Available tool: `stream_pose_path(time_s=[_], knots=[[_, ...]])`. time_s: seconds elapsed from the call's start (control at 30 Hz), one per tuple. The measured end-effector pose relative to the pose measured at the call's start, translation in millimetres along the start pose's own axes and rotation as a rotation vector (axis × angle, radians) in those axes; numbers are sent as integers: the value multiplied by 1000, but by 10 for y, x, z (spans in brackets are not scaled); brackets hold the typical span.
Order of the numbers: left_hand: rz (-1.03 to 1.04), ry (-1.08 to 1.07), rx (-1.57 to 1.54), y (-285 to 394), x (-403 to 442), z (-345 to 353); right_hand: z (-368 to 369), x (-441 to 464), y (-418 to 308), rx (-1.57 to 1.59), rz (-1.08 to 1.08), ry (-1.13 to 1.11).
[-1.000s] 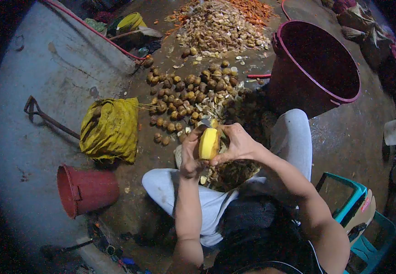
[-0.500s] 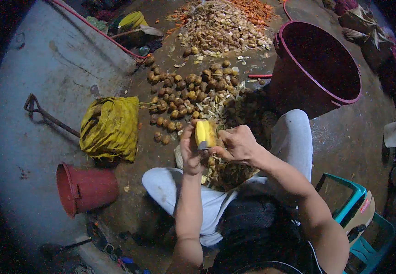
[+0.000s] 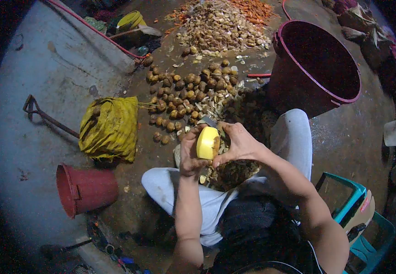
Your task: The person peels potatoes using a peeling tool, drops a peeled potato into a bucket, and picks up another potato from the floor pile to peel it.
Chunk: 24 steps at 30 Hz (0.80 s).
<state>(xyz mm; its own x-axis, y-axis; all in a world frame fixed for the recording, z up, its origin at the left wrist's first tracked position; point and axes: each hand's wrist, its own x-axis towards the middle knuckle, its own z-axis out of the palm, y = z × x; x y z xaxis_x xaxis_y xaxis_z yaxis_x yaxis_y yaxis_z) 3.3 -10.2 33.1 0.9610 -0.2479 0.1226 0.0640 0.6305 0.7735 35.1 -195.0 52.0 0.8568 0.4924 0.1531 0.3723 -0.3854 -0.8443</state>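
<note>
From the head camera, we see our left hand (image 3: 191, 153) curled around the left side of a thick yellow chunk of vegetable with some brown skin (image 3: 207, 144). It is up in front of us, above the floor, between our two hands. Our right hand (image 3: 239, 144) holds a flat grey blade (image 3: 209, 122) at the far end of the chunk. Its thumb and finger are spread wide, and the thumb is at the near end.

A big dark-red plastic tub (image 3: 298, 93) is ahead on the right. It is too dark inside for us to see what it holds. On the left is a small red plastic bucket (image 3: 95, 189), and its inside is hidden too. A bulging yellow woven sack (image 3: 108, 130) sits beyond it.

Round brown vegetables (image 3: 191, 86) lie ahead, near the tub's left side. A blue-grey concrete slab (image 3: 42, 150) edges the left. On the right, we see brown wet floor (image 3: 339, 141) between the tub and a teal plastic stool (image 3: 353, 192).
</note>
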Motion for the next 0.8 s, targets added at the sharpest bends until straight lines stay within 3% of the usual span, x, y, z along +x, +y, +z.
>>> stream_pose_path(time_s=[0.07,0.13,0.23,0.37,0.6,0.73,0.8], knots=[[1,-33,26,-31,-10,-101,29,4,22,-13,26,-39],[1,-68,51,-21,-15,-65,84,5,54,-15,-100,71],[42,10,40,-27,-39,1,-3,-20,-28,-36,-8,-45],[118,31,51,-35,-3,15,52,-47,-9,22,-15,0],[223,70,106,-111,13,-65,66,-70,-10,-188,-38,-12],[220,137,108,-95,32,-13,119,-94,-82,-208,-147,137],[134,154,28,-14,37,54,149,-61,-18,-175,-68,82]])
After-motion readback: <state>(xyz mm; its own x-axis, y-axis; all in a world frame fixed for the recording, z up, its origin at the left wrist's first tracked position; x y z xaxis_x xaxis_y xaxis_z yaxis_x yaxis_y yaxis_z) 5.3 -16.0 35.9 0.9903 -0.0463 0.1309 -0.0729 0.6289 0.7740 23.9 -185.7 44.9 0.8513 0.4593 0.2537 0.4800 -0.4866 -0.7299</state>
